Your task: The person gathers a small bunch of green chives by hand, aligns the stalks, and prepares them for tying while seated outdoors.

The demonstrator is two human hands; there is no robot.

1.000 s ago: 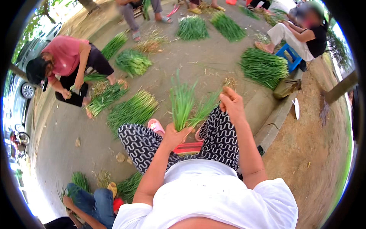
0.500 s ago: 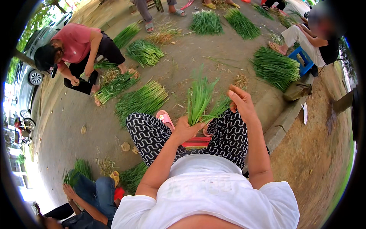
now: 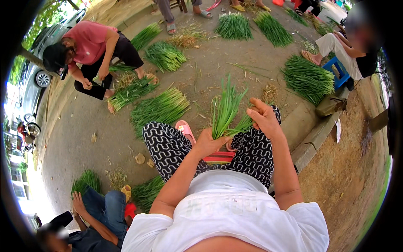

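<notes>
My left hand (image 3: 208,143) is closed round a small bunch of green chives (image 3: 226,110), held upright between my knees. A few shorter chives (image 3: 243,125) slant out of the same grip toward my right knee. Just right of the bunch, my right hand (image 3: 267,122) is raised, its fingers curled in toward the thumb. Whatever it pinches, if anything, is too small to make out. Beyond my left knee lies a large pile of chives (image 3: 159,110) on the ground.
More chive piles (image 3: 308,80) lie around me, with dry trimmings (image 3: 269,93) scattered among them. A person in a pink shirt (image 3: 94,40) bends over chives at the left. Another sits at the lower left. A stone kerb (image 3: 304,147) runs along my right, near a blue stool (image 3: 337,71).
The view has shifted slightly, so the surroundings sit a little further right. My left hand keeps its grip on the chives, while my right hand's fingers have drawn closer together.
</notes>
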